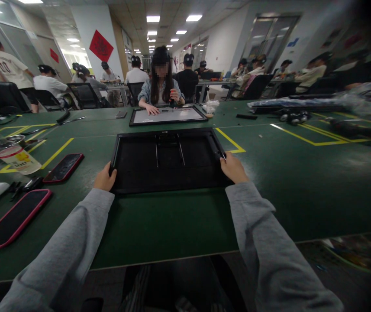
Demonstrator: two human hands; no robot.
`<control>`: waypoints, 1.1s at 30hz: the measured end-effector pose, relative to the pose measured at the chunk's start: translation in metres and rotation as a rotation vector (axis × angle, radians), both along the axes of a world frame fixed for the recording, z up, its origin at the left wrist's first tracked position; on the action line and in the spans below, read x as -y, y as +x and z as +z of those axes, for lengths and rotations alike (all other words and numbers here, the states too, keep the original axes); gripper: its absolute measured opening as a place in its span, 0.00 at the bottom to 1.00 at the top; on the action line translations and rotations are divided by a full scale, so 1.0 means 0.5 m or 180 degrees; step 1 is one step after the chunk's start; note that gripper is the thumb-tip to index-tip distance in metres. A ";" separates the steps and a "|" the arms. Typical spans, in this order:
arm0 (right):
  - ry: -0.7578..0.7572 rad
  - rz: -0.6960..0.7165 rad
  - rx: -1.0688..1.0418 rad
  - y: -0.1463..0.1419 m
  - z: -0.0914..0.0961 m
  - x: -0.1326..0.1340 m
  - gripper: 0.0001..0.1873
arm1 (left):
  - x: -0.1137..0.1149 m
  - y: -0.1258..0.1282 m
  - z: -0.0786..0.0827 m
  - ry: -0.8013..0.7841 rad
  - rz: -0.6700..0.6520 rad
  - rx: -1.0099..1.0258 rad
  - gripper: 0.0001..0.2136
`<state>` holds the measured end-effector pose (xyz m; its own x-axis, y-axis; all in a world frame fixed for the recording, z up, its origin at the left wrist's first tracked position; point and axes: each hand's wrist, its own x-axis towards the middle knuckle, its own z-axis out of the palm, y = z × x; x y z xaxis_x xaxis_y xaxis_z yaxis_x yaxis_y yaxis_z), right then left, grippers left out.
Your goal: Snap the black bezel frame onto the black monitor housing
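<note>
The green table (172,225) spans the frame; over it, at centre, is the black panel (169,173). My left hand (105,177) and right hand (233,167) pinch its side edges: uneven lifting could twist it, a leftward slip could knock the farther phone (64,168).

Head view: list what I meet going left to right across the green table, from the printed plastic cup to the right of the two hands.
Translucent plastic cup with yellow print → the farther red-cased, dark-screened phone → left hand → black rectangular rimmed panel → right hand.
</note>
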<state>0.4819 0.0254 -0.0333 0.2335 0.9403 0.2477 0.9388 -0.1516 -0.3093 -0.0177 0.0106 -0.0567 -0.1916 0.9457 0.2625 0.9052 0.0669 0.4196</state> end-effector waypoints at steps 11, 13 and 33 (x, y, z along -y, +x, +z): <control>0.0004 0.0008 0.0118 -0.001 -0.003 0.000 0.20 | -0.005 -0.005 -0.006 0.0002 -0.0043 0.0037 0.27; 0.0008 0.0003 0.0113 0.000 -0.003 -0.001 0.20 | -0.004 -0.004 -0.004 -0.0011 -0.0044 0.0057 0.27; -0.0017 -0.0023 -0.0013 0.000 0.000 -0.002 0.20 | -0.005 -0.005 -0.004 0.0014 -0.0025 0.0087 0.27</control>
